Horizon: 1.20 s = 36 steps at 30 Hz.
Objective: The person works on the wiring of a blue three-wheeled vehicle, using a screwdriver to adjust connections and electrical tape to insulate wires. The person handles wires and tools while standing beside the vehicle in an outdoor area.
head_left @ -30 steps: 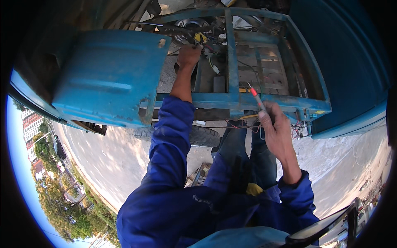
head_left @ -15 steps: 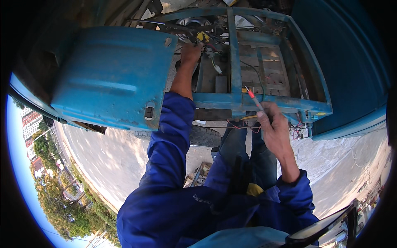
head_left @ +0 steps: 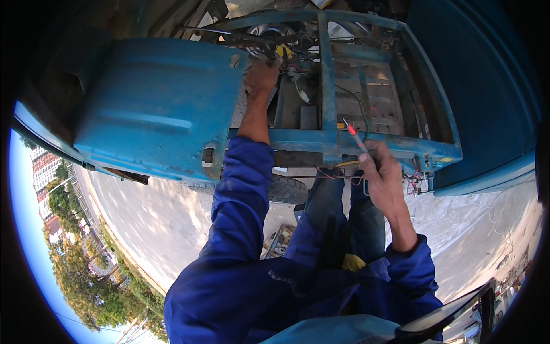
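Observation:
My left hand (head_left: 262, 80) reaches into the blue metal frame (head_left: 329, 97) beside the edge of a blue panel (head_left: 149, 100). Its fingers curl close to a yellow part (head_left: 283, 51) and some wires; what they grip is hidden. Right of it a white plug connector (head_left: 303, 96) hangs on a wire. Over the frame's near rail, my right hand (head_left: 384, 175) is closed on a slim test probe (head_left: 354, 136) with a grey handle, a red collar and a thin metal tip. The tip points up and left, apart from the wires.
A tyre (head_left: 286, 189) sits below the near rail, in front of my legs. Red wires (head_left: 332, 174) hang along that rail. Another blue panel (head_left: 481, 97) rises at the right. Between my left arm and legs, an open box of parts (head_left: 279, 241) lies on the ground.
My left hand has shifted slightly, with its back turned more upward. The right hand keeps hold of the test probe, which has moved very slightly right and down.

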{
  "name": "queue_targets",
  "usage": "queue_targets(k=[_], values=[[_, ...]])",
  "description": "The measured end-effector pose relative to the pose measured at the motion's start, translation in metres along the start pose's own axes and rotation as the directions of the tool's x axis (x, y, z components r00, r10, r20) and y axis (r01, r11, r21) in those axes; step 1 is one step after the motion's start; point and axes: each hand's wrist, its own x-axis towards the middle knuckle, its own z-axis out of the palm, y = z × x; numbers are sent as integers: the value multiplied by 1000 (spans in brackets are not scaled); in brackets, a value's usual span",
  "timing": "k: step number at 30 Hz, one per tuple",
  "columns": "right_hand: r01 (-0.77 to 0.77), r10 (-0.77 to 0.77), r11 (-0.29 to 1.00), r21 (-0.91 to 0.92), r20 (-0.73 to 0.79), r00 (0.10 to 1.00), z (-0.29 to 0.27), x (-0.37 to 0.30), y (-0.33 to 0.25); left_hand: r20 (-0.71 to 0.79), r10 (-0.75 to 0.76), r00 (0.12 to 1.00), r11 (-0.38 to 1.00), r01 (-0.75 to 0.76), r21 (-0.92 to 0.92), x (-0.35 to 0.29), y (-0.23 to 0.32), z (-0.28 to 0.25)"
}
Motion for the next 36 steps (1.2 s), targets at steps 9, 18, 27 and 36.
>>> queue_targets(k=[9, 18, 27, 36], values=[[-40, 40, 999, 12, 19, 999, 5, -4, 4, -116, 306, 945, 940, -280, 194, -11, 10, 12], [-29, 29, 1000, 6, 23, 999, 8, -4, 9, 20, 127, 992, 938, -113, -327, 35, -40, 27], [-20, 19, 999, 49, 10, 1000, 11, 30, -37, 17, 67, 998, 986, -68, 150, -17, 12, 6], [247, -231, 935, -253, 92, 969, 70, 184, -49, 94, 35, 995, 997, -41, 70, -10, 13, 6]])
